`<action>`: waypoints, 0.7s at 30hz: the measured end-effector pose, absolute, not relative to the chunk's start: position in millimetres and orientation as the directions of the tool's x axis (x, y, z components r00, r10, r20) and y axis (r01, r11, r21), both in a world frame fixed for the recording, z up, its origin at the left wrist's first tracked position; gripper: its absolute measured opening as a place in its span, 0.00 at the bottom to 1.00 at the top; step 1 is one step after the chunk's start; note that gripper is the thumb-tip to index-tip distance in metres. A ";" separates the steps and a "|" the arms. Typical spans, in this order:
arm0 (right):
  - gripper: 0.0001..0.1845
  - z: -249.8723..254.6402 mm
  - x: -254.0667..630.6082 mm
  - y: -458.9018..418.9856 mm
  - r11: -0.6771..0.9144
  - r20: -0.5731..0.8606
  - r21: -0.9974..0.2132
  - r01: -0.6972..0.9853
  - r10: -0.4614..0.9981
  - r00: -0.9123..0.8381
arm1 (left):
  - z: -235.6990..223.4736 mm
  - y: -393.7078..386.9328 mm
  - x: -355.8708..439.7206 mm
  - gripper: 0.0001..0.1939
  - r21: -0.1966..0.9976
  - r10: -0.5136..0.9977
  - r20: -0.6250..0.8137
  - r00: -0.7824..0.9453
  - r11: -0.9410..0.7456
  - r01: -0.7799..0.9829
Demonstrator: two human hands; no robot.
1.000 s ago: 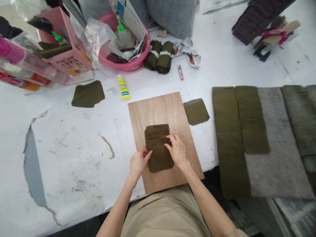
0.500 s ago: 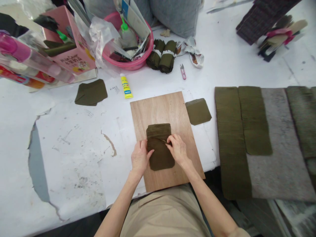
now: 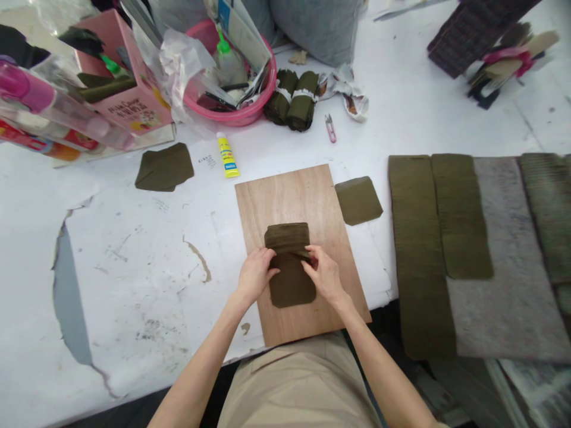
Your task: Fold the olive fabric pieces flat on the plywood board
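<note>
Right at the fingertips, both hands pinch the same olive-green fabric piece (image 3: 289,279): the left hand (image 3: 255,274) has its fingers closed on the left edge, the right hand (image 3: 325,274) has its fingers closed on a fold across the middle. That piece is soft, matte cloth with rounded lower corners, its upper part gathered into fine ridges (a stack of folds, it seems), and it lies at the centre of the frame on a plywood board (image 3: 294,196), a smooth, pale-brown rectangle with visible grain. Just right of the board's upper corner lies a smaller olive patch (image 3: 358,200), flat and roughly square. Further right, long ribbed olive strips (image 3: 419,249) rest partly on a grey felt sheet (image 3: 508,285). Above the board are a yellow glue tube (image 3: 227,156), small pink snips (image 3: 331,128) and two banded olive rolls (image 3: 294,106). A pink plastic basin (image 3: 241,113) sits in the upper left, on the scuffed white table (image 3: 134,273).
</note>
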State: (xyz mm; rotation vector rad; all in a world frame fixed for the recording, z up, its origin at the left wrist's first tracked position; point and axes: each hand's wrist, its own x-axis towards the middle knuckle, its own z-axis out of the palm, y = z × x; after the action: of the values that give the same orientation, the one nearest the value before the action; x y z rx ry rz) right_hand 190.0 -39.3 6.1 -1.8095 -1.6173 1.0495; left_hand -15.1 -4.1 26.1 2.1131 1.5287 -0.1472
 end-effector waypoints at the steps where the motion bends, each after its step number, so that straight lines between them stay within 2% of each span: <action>1: 0.22 8.9 189.6 -39.0 -0.213 -0.253 -0.774 0.596 0.967 0.016 | 25.6 -3.5 -15.5 0.13 0.354 0.848 -0.414 0.329 -0.183 0.917; 5: 0.28 15.6 185.2 -38.0 -0.283 -0.338 -0.650 0.705 0.939 0.065 | 22.2 -1.7 -17.5 0.11 0.286 0.790 -0.585 0.183 -0.010 0.958; 10: 0.27 13.2 177.5 -38.3 -0.270 -0.343 -0.525 0.807 0.935 0.090 | 21.0 -2.7 -19.0 0.12 0.271 0.764 -0.638 0.098 0.104 0.957; 15: 0.28 13.6 176.1 -36.9 -0.269 -0.350 -0.508 0.819 0.932 0.089 | 23.5 -7.6 -18.3 0.15 0.310 0.762 -0.646 0.054 0.196 0.930; 21: 0.29 16.6 176.9 -35.7 -0.277 -0.360 -0.528 0.803 0.929 0.084 | 19.9 -11.0 -17.9 0.17 0.286 0.775 -0.631 0.033 0.193 0.939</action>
State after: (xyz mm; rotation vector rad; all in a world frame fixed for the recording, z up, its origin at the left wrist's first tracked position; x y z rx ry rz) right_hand 176.9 -35.7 16.6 -2.1606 -1.7568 0.9641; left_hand -17.9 -11.0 19.9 1.6141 1.7712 -0.2976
